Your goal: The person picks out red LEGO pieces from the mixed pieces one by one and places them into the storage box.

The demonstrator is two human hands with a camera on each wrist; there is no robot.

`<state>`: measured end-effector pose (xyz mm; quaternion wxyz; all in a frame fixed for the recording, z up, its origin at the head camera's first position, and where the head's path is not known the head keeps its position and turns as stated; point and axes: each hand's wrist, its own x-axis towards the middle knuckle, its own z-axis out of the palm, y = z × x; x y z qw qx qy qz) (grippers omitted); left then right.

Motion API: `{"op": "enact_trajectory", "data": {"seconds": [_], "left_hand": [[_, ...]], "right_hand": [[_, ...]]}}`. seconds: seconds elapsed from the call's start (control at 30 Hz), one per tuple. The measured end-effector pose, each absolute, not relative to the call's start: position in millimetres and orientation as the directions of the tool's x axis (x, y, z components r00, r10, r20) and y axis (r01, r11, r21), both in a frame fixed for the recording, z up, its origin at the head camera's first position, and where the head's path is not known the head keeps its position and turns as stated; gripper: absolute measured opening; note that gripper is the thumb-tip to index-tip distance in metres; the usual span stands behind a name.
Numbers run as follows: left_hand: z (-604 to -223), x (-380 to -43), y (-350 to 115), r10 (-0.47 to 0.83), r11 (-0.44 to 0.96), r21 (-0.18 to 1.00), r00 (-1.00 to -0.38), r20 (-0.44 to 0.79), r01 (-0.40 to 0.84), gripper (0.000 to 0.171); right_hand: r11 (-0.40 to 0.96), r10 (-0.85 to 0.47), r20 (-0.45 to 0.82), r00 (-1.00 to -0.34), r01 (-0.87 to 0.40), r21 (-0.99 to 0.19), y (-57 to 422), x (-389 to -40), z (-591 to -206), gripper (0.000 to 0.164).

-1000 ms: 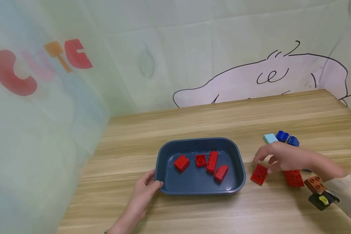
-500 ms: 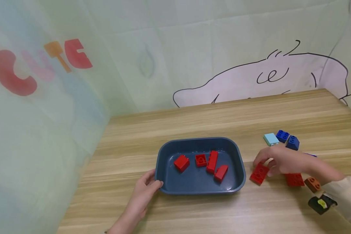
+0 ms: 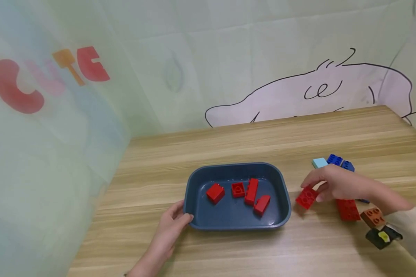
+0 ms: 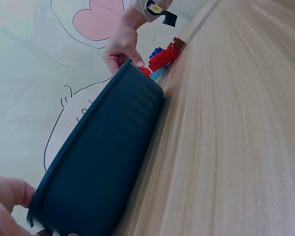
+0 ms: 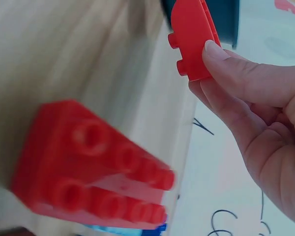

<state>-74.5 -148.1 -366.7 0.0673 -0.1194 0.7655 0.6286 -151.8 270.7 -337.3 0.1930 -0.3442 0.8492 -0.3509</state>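
A dark blue tray (image 3: 235, 227) stands on the wooden table with several red toy bricks (image 3: 215, 193) inside. My left hand (image 3: 170, 229) grips the tray's left end, thumb over the rim and fingers outside; the left wrist view shows the tray's outer wall (image 4: 103, 152). Right of the tray, my right hand (image 3: 344, 184) pinches a red toy brick (image 3: 306, 198) between thumb and fingers, a shadow beneath it. Seen from the right wrist, this brick (image 5: 191, 37) has a rounded end and studs along one side.
Around my right forearm lie a larger red brick (image 3: 348, 210), an orange-brown brick (image 3: 373, 217), blue bricks (image 3: 334, 160) and a light blue brick (image 3: 319, 162). A black strap with a yellow patch (image 3: 383, 236) hangs at the right sleeve. A printed cloth (image 3: 152, 77) covers the wall behind.
My right hand has taken hold of the red brick that lay beside the tray and raised it, tilting it. The left hand and the tray have not moved.
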Motion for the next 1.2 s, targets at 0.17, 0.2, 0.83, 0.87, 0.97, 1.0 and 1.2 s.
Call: {"op": "enact_trajectory", "data": {"seconds": [0.17, 0.2, 0.83, 0.87, 0.97, 1.0, 1.2], "left_hand": [[-366, -74, -147, -0.104, 0.187, 0.944, -0.961, -0.257, -0.273, 0.055], [-366, -74, -146, -0.106, 0.189, 0.943, -0.96, -0.259, -0.275, 0.055], [-366, -74, -147, -0.115, 0.194, 0.939, -0.957, -0.266, -0.284, 0.056], [-366, -74, -147, -0.116, 0.194, 0.939, -0.957, -0.267, -0.285, 0.056], [-366, -74, -147, -0.112, 0.197, 0.939, -0.958, -0.264, -0.282, 0.056], [-365, -74, -146, -0.115, 0.196, 0.939, -0.957, -0.265, -0.283, 0.056], [-365, -74, -146, -0.112, 0.192, 0.942, -0.96, -0.257, -0.275, 0.056]], "right_hand": [[0.54, -0.711, -0.08, -0.699, -0.47, -0.698, 267, -155, -324, 0.038], [0.543, -0.71, -0.075, -0.7, -0.477, -0.691, 266, -156, -322, 0.038], [0.542, -0.724, -0.021, -0.689, -0.55, -0.635, 248, -164, -296, 0.039], [0.541, -0.727, -0.022, -0.686, -0.553, -0.633, 246, -165, -295, 0.039], [0.535, -0.738, -0.02, -0.675, -0.566, -0.627, 242, -166, -293, 0.039], [0.531, -0.741, -0.018, -0.671, -0.571, -0.626, 241, -166, -292, 0.039], [0.521, -0.754, -0.008, -0.657, -0.59, -0.617, 232, -169, -288, 0.039]]}}
